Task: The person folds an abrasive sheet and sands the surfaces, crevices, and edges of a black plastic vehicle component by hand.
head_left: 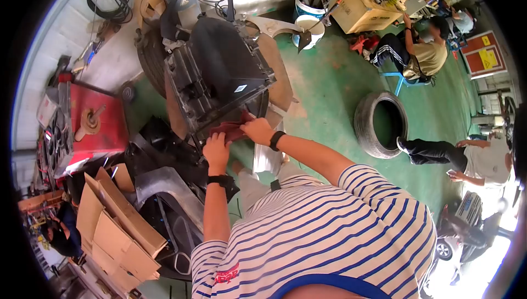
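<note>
Both of my hands are on a dark red cloth [231, 130] below the front edge of a large black plastic part [219, 60]. My left hand [217, 151] has its fingers bent over the cloth's left end. Bunched cloth lies under the fingers of my right hand [258, 131], at the cloth's right end. The black part has a small pale sticker near its front corner and rests among other parts, with brown cardboard [274, 68] beside it.
A tire [381, 125] lies on the green floor at right. One person [428, 52] sits at upper right; another [483, 159] stands at right. A red cabinet [104, 123], folded cardboard [118, 233] and dark panels lie at left. Buckets [310, 30] stand at the top.
</note>
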